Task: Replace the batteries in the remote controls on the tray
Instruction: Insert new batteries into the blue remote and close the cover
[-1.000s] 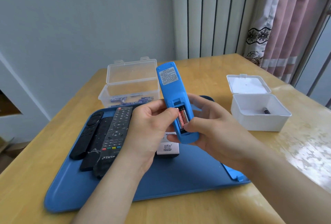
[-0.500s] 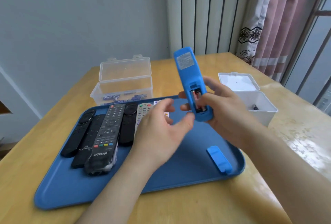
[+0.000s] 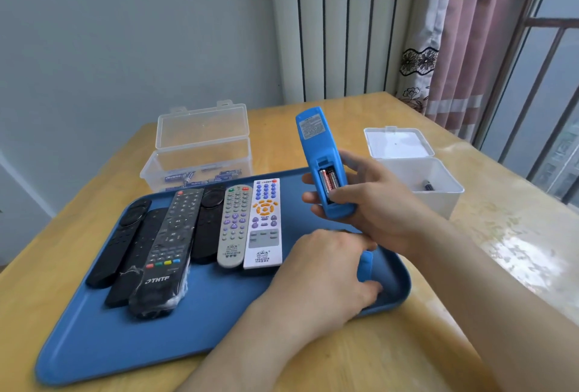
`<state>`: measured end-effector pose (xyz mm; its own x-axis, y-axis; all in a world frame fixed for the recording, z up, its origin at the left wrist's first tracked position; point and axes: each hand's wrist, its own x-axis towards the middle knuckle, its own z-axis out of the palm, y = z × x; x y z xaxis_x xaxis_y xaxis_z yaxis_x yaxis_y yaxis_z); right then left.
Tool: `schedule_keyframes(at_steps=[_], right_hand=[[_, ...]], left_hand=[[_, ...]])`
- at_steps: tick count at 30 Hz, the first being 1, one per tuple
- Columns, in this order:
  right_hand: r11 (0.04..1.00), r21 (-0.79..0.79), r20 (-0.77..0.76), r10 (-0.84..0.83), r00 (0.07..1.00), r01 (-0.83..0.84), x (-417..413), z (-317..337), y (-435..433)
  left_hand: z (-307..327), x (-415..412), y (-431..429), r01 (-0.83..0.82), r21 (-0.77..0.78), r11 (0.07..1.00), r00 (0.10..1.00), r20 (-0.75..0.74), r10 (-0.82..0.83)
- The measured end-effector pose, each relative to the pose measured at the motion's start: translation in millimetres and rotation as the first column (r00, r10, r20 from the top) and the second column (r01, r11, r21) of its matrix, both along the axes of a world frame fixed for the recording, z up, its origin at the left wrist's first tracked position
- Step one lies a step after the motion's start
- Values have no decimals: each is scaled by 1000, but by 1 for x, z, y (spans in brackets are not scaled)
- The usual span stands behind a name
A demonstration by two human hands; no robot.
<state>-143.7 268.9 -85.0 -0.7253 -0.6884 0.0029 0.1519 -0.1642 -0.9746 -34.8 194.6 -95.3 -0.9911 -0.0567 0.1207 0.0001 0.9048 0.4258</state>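
Note:
My right hand (image 3: 372, 200) holds a blue remote (image 3: 316, 153) upright above the tray, back side towards me, its battery bay open with two red-and-black batteries (image 3: 329, 181) inside. My left hand (image 3: 326, 269) is down at the right end of the blue tray (image 3: 194, 326), fingers closed around the blue battery cover (image 3: 365, 266), which still touches the tray. Several remotes lie side by side on the tray: black ones (image 3: 163, 250), a grey one (image 3: 233, 225) and a white one (image 3: 264, 224).
A clear open box (image 3: 200, 153) with blue batteries stands behind the tray. To the right an open white box (image 3: 416, 178) has a dark battery (image 3: 427, 185) in it. The wooden table (image 3: 501, 250) ends near curtains and a window at the right.
My left hand left the blue remote and dropped to the battery cover on the tray. My right hand now holds the remote alone, moved right and a little up.

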Motion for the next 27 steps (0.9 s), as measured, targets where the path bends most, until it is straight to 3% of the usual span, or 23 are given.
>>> schedule_keyframes(at_steps=[7, 9, 13, 17, 19, 27], right_hand=[[997, -73, 32, -18, 999, 21, 3, 3, 0], [996, -92, 74, -11, 997, 18, 4, 4, -1], [991, -69, 158, 127, 979, -118, 10, 5, -4], [953, -139, 220, 294, 930, -268, 29, 2, -13], [947, -145, 214, 313, 925, -287, 35, -1, -17], [978, -169, 181, 149, 972, -119, 35, -5, -22]], left_hand=[[-6, 3, -13, -30, 40, 999, 999, -18, 31], [-1, 4, -20, -80, 181, 980, 992, -82, 96], [15, 7, -44, -50, 665, 745, 922, -257, 291], [18, 7, -59, 14, 885, 465, 852, -254, 458], [15, 7, -62, 10, 920, 391, 837, -221, 501], [14, 7, -69, 27, 914, 405, 830, -246, 500]])
